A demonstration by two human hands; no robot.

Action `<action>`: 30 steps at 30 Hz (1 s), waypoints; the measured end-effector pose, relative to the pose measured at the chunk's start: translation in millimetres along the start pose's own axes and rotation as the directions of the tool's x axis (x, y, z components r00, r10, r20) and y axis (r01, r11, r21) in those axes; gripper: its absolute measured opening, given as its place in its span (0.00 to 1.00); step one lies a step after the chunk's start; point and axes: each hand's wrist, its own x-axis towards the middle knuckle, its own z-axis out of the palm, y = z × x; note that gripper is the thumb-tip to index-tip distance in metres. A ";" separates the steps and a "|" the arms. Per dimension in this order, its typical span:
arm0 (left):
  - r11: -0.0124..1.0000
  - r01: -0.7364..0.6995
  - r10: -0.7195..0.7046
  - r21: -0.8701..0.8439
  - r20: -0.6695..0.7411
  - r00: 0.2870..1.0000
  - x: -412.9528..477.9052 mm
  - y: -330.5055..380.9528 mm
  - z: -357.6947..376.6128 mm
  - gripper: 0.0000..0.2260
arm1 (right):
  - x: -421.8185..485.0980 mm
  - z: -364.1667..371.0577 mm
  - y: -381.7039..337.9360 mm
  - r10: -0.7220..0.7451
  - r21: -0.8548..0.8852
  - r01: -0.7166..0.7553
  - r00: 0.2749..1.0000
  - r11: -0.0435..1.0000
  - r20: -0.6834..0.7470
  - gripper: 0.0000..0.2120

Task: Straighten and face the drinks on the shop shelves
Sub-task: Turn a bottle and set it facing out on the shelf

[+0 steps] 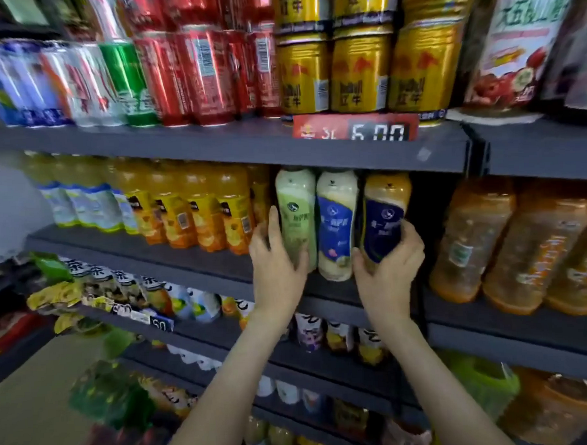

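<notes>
Three bottles stand side by side on the middle dark shelf (193,260). My left hand (277,263) holds the lower part of the pale green bottle (296,208), thumb up along its left side. A white bottle with a blue label (337,220) stands between my hands, untouched as far as I can see. My right hand (391,268) grips the base of the amber bottle with a dark blue label (386,215), which tilts slightly to the right.
Orange juice bottles (204,212) fill the shelf to the left. Large orange bottles (508,243) stand on the right bay. Red cans (205,74) and gold cans (359,71) sit above, with a red price tag (355,128). Small cartons and packets line the lower shelves.
</notes>
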 end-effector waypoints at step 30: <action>0.991 0.082 -0.079 -0.107 0.036 0.996 68.2 -152.5 -67.7 0.24 | -49.1 151.4 -99.2 0.158 -0.004 -0.162 0.952 0.987 0.264 0.30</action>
